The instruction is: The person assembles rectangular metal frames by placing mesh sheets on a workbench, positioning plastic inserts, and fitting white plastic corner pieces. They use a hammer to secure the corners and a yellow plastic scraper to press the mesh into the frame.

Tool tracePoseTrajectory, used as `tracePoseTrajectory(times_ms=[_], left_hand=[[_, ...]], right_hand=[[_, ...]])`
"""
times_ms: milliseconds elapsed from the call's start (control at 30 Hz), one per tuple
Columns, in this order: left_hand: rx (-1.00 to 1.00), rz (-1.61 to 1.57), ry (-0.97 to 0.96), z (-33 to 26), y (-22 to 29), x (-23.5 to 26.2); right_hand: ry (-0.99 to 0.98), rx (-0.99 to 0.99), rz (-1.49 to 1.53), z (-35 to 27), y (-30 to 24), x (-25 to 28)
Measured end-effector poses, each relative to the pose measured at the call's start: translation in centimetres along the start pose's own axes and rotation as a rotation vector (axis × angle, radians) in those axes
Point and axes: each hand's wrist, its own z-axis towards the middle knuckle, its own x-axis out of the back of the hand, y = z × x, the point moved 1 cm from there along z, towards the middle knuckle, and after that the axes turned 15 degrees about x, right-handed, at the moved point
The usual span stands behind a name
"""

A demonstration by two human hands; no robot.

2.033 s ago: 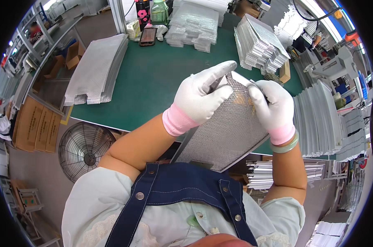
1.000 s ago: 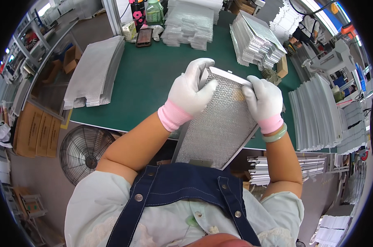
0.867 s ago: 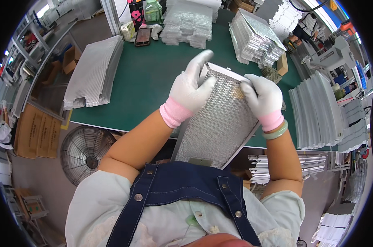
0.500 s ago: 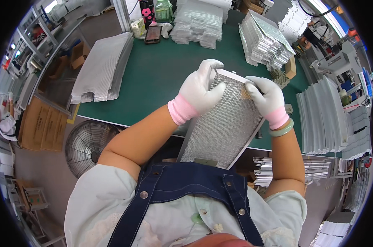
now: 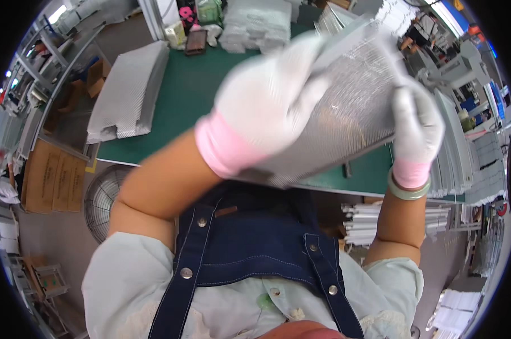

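Observation:
A framed silver metal mesh filter panel (image 5: 360,85) is held up slantwise above the near side of the green table, smeared by motion. My left hand (image 5: 264,101), in a white glove with a pink cuff, is closed on its left edge, the thumb lying over the mesh side. On the opposite edge my right hand (image 5: 419,121), gloved alike, grips with its thumb towards the mesh; some of its fingers are hidden. The panel's lower end reaches down to the front of my dark blue apron (image 5: 250,248).
Stacked mesh sheets (image 5: 131,85) lie at the table's left, with another stack (image 5: 255,25) at the back. A phone (image 5: 196,42) lies beside that one. Upright panels (image 5: 450,147) stand on the right. Below the green table (image 5: 182,90) are a floor fan (image 5: 106,200) and white frame strips (image 5: 363,223).
The panel has been lifted and turned, its upper end swinging to the right. My left hand has come closer and larger in view; my right hand has shifted right. Both keep hold.

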Motion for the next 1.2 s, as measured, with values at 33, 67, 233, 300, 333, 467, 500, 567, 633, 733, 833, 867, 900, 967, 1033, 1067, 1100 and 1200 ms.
tracePoseTrajectory(times_ms=[33, 67, 233, 300, 333, 467, 500, 567, 633, 733, 833, 867, 900, 967, 1033, 1067, 1100, 1200], left_hand=[[-0.050, 0.015, -0.083, 2.4, 1.4, 1.0], [-0.194, 0.099, -0.047, 4.0, 2.7, 1.4], [-0.376, 0.226, -0.353, 5.7, 2.8, -1.7], [-0.449, 0.285, -0.372, 1.0, 0.7, -5.1], [-0.314, 0.250, -0.471, -2.0, -0.4, -6.1], [-0.062, 0.070, -0.194, -6.7, -0.4, -6.9], [-0.033, 0.067, -0.200, -6.7, -0.2, -7.3], [0.026, 0.064, -0.211, -6.9, 0.0, -7.9], [-0.016, 0.003, -0.202, -6.4, -0.4, -8.3], [-0.088, -0.087, -0.187, -5.5, -0.6, -8.5], [-0.131, -0.125, -0.188, -5.4, -1.9, -8.9], [-0.140, -0.128, -0.190, -5.6, -2.5, -8.9], [-0.110, -0.150, -0.249, -5.6, -3.3, -8.7], [-0.135, -0.175, -0.267, -5.3, -3.5, -8.6], [-0.163, -0.152, -0.297, -5.2, -3.0, -7.8], [-0.141, -0.151, -0.284, -5.7, -2.9, -7.7], [-0.127, -0.152, -0.260, -5.8, -2.8, -7.7], [-0.127, -0.151, -0.262, -5.5, -2.9, -7.7]], right_hand=[[0.107, -0.010, 0.048, -0.5, -0.4, 0.9], [0.220, -0.010, 0.091, -1.0, -0.6, 1.8], [0.095, -0.367, 0.225, -9.8, 1.3, -0.3], [-0.024, -0.474, 0.227, -15.6, 2.9, -3.4], [-0.138, -0.517, 0.230, -18.8, 4.1, -5.4], [-0.067, -0.246, 0.166, -22.4, 4.6, -8.7], [-0.084, -0.188, 0.132, -21.9, 4.8, -8.4], [-0.067, -0.207, 0.189, -21.3, 4.3, -8.2], [-0.064, -0.149, 0.204, -20.2, 3.8, -8.2], [-0.121, -0.121, 0.135, -19.6, 3.6, -7.9], [-0.272, -0.199, 0.149, -19.6, 5.1, -7.9], [-0.298, -0.137, 0.202, -19.1, 5.5, -7.6], [-0.318, -0.071, 0.252, -18.0, 6.3, -7.1], [-0.303, 0.026, 0.042, -16.7, 9.4, -6.2], [-0.388, -0.128, -0.496, -16.1, 12.6, -5.5], [-0.503, -0.305, -0.771, -15.8, 13.7, -5.5], [-0.585, -0.399, -0.807, -15.2, 14.6, -5.6], [-0.757, -0.583, -0.829, -15.1, 17.7, -5.7]])
